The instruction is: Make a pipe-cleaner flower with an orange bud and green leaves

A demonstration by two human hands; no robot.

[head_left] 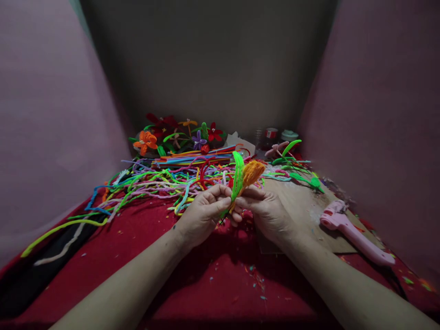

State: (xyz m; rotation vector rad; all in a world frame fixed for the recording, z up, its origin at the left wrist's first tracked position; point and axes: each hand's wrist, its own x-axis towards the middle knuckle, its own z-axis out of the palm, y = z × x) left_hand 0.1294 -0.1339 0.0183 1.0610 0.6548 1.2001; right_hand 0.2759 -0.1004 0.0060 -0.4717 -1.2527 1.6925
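Chenille leaf [237, 173] and orange bud [253, 172], bases together, are pinched by left hand [205, 210] and right hand [270, 211]; steady, light pressure should keep them aligned.

Pipe cleaners [154, 187] lay on the cloth [213, 298] behind the raised flower [252, 172], other flowers [146, 143] farther back; at right, a glue gun [357, 234] rested at the edge of a board [292, 197].

The orange bloom [253, 172] looks fuzzy, the glue gun [360, 237] smooth plastic.
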